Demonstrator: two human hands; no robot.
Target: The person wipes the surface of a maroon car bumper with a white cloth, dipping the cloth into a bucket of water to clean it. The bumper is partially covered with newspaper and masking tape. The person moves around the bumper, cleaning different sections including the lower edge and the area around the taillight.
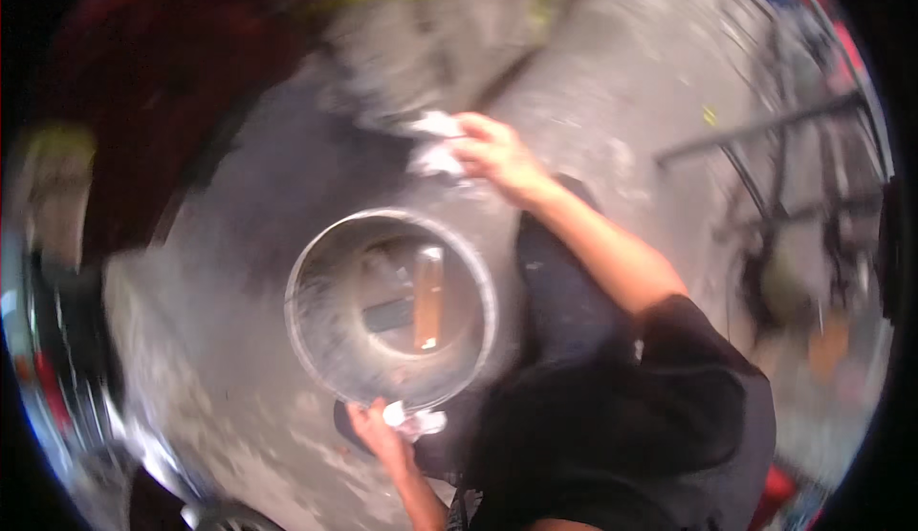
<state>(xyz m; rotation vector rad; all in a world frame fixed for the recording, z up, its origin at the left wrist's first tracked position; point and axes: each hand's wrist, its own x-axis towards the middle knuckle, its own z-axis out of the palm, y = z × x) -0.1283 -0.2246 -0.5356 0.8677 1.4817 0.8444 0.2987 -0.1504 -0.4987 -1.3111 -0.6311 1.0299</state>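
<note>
The right hand (497, 158), at the upper centre of the frame, has its fingers closed on a crumpled, white, soft-looking wad (440, 158) with ragged edges, paper or cloth, which I cannot tell. The left hand (382, 435), at the lower centre, appears to grip a smaller crumpled white piece (427, 423) between its fingers, just beside the lower edge of a grey, cylindrical, open-topped bin (325, 311); whether that hand touches the rim, I cannot tell. The step in hand looks to be handling these white pieces around the bin, one in each hand. As a judgement, the next move calls for a light grip, since the pieces seem thin and loose, and for keeping the wrists clear of the hard rim. The bin stands at the centre, its pale rim narrow and round, its inner wall dull and scuffed. Inside lie a long, brown, cardboard-like rectangular piece (429, 311) and a flat, dark grey rectangular piece (387, 315). Around the bin spreads a grey, patchy, concrete-like floor (249, 206). The person's black sleeve (698, 349) fills part of the lower right. Farther out, a dark, straight-barred frame (765, 130) stands at the right, and a dark red surface (191, 53), blurred, curves across the upper left.
</note>
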